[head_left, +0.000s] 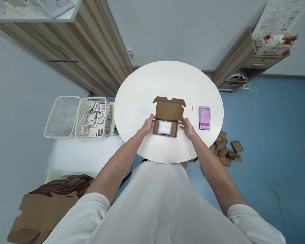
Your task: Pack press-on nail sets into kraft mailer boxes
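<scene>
On the white oval table stands a small brown cardboard box [169, 112] with its lid raised towards the far side. Inside it lies a white wrapped packet [164, 127]. My left hand [148, 123] is at the left side of the box, its fingertips at the lid's lower corner. At the right side, my right hand [187, 127] has its fingers apart, the tips by the lid's edge and the side wall. A phone [204, 118] lies to the right of my right hand.
The white table [132, 91] is in front of me. Left are an empty basket [62, 117], a basket of packets [93, 117], white sheets [83, 152] and flat cardboard [51, 210]. Small boxes [225, 150] lie on the floor at right.
</scene>
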### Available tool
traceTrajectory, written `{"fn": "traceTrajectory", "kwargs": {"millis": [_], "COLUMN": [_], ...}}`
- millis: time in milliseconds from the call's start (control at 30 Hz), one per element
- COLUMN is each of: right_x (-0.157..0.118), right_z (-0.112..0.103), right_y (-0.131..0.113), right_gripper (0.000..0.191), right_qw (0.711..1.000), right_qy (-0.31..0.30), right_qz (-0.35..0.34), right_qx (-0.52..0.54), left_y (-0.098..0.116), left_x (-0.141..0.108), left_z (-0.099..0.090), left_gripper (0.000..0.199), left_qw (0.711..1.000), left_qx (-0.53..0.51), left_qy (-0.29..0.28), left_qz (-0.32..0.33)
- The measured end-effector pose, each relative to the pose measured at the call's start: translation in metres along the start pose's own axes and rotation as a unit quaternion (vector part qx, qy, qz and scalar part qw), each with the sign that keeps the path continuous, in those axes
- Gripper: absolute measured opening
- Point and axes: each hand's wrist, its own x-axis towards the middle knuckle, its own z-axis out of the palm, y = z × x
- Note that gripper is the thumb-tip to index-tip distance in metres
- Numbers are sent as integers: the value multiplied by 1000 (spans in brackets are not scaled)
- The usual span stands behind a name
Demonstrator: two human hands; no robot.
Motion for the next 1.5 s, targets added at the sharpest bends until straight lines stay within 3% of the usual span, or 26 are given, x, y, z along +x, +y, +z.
{"fn": "traceTrajectory", "kwargs": {"millis": [300,400,633,867,1100,1300,1500], "right_x": [-16,-21,-49,-78,-100,-93,-64], "right_z": [24,31,44,59,64,58,47], "right_y": [4,4,-5,-20,-14,-5,-9], "right_gripper": [51,53,53,69,59,78,75], "right_qw": [999,999,997,989,987,993,994], "right_qy": [30,43,-2,-50,15,21,18], "right_qz": [-11,-15,-10,21,63,43,14], "right_qx": [-14,-9,-81,-137,-150,-110,-107], "left_y": [-20,-23,-24,-32,-23,-12,-5], "left_x": [-14,-17,-23,-29,-39,-41,-22], "left_z": [-16,-20,-37,-50,-58,-58,-53], "left_gripper": [73,80,75,66,73,72,71], "left_qw": [998,998,994,990,983,980,983], "left_qx": [61,52,50,44,48,91,80], "left_qy": [-13,-19,-22,-82,-135,-165,-160], "left_qz": [10,-22,-93,-105,-114,-62,-51]}}
